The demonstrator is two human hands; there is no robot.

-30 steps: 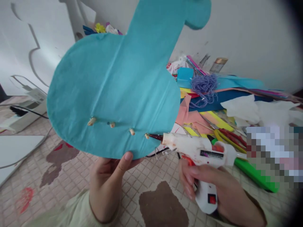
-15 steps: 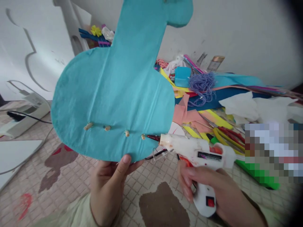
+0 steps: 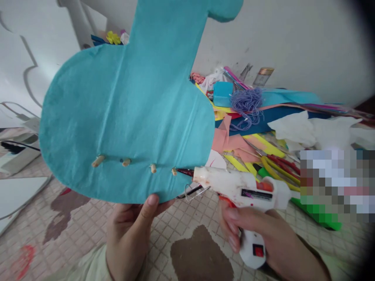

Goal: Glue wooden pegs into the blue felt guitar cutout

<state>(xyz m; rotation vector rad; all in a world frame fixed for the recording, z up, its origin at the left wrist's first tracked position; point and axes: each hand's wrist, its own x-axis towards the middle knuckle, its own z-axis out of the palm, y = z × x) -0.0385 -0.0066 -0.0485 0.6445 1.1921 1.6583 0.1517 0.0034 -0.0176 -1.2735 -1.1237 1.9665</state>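
Note:
A large turquoise paper-covered cutout (image 3: pixel 152 101), shaped like a rounded body with a long neck, stands tilted up before me. My left hand (image 3: pixel 131 230) grips its lower edge, thumb in front and fingers behind. Several short wooden pegs stick out in a row near the bottom, among them a left peg (image 3: pixel 98 160) and a right peg (image 3: pixel 174 171). With my right hand (image 3: pixel 258 226) I hold a white hot glue gun (image 3: pixel 228 181), fingers wrapped round its handle by the orange trigger. The dark nozzle tip points left and is at the rightmost peg, apparently touching it.
Behind lie purple yarn (image 3: pixel 247 101), pink paper scraps (image 3: pixel 225 138), white tissue (image 3: pixel 295 127) and yellow-handled scissors (image 3: pixel 275 168). A green cutter-like tool (image 3: pixel 319 216) lies right. A power strip (image 3: pixel 20 152) with cables stands left on the quilted cloth (image 3: pixel 88 238).
The turquoise cutout has come closer and swung slightly, its left side shifting left. The glue gun has moved a little left with it, its tip staying at the rightmost peg.

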